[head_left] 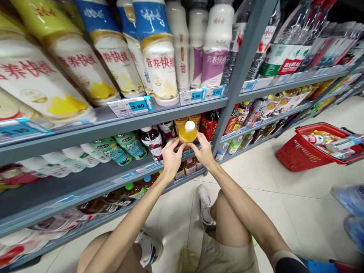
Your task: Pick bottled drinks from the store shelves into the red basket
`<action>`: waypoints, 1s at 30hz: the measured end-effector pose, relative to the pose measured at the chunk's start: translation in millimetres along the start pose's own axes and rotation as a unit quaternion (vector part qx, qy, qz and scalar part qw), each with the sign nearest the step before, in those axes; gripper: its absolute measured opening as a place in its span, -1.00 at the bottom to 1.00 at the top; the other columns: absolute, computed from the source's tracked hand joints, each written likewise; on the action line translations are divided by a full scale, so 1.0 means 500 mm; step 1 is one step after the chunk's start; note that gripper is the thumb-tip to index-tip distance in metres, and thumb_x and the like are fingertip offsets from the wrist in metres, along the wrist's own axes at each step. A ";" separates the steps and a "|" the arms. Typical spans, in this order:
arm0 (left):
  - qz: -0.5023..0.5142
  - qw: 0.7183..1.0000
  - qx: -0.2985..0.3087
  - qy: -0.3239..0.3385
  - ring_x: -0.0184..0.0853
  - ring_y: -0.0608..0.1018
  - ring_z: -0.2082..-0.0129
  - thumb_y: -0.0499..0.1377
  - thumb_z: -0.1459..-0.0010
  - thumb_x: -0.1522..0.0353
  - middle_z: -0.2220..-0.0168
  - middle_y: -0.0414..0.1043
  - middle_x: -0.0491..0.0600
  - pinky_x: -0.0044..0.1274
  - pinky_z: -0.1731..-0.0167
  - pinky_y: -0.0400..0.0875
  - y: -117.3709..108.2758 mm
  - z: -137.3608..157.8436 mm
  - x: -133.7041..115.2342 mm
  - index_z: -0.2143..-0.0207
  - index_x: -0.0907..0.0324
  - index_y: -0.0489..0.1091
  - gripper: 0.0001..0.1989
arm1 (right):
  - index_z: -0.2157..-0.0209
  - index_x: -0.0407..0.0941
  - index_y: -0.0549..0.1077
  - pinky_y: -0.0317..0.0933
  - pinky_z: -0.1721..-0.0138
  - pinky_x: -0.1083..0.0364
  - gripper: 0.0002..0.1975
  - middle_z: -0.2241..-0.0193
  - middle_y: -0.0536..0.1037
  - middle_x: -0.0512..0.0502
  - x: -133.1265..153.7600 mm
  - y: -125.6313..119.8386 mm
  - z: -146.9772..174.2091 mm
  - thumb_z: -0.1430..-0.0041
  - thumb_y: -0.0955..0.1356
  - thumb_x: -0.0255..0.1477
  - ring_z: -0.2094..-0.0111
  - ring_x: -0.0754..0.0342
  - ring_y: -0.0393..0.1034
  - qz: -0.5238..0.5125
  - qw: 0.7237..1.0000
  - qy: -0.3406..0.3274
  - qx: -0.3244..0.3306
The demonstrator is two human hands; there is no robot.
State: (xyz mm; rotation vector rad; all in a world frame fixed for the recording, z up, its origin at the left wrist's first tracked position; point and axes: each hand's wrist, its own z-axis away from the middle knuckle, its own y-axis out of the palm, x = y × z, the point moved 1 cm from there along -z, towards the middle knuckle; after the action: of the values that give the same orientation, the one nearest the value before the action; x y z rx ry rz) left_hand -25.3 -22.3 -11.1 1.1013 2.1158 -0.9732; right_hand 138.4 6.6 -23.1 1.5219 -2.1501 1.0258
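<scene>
Between my two hands is a bottle of orange-yellow drink (188, 135) with a white cap, upright at the front edge of the middle shelf. My left hand (172, 157) grips its left side, fingers closed on it. From the right, my right hand (203, 151) holds the same bottle with thumb and fingers. The bottle's lower part is hidden behind the hands. Just left of it stands a dark purple juice bottle (152, 142) with a white cap. Red-labelled dark bottles (209, 124) stand to its right, and more orange bottles are behind it.
Large white milk-drink bottles (159, 57) line the upper shelf above my hands, with price tags (131, 106) along its edge. A grey shelf post (241, 64) rises to the right. On the tiled floor a red basket (294, 151) holds several packaged goods.
</scene>
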 end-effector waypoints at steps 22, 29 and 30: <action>-0.091 0.975 0.135 -0.151 -0.14 0.75 0.07 0.28 -0.34 0.45 0.01 0.70 0.18 -0.42 -0.05 0.60 0.018 -0.015 0.056 -0.01 0.27 0.65 -0.77 | -0.18 -0.14 0.49 0.36 -0.19 -0.12 -0.58 -0.09 0.63 -0.27 -0.049 0.018 0.012 -0.36 0.49 -0.32 -0.11 -0.17 0.53 0.146 0.978 0.120 0.090; -0.129 0.969 0.167 -0.124 -0.08 0.73 0.01 0.27 -0.36 0.41 0.00 0.68 0.17 -0.40 -0.10 0.53 0.056 -0.039 0.039 0.05 0.23 0.69 -0.79 | -0.12 -0.15 0.54 0.37 -0.14 -0.04 -0.69 -0.04 0.67 -0.20 -0.038 -0.014 0.014 -0.41 0.44 -0.37 -0.05 -0.11 0.56 0.188 0.965 0.176 0.052; -0.126 0.970 0.169 -0.120 -0.08 0.72 0.01 0.27 -0.35 0.42 0.00 0.69 0.17 -0.40 -0.11 0.53 0.065 -0.042 0.036 0.05 0.23 0.70 -0.79 | -0.11 -0.15 0.55 0.36 -0.14 -0.06 -0.70 -0.04 0.68 -0.20 -0.040 -0.020 0.015 -0.42 0.44 -0.36 -0.05 -0.12 0.56 0.203 0.962 0.177 0.045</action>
State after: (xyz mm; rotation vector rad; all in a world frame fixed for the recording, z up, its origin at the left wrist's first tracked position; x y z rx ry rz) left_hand -9.7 15.8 -23.5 0.8220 1.9659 -1.5510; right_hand 156.1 13.1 -37.1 0.8508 -2.2148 1.4202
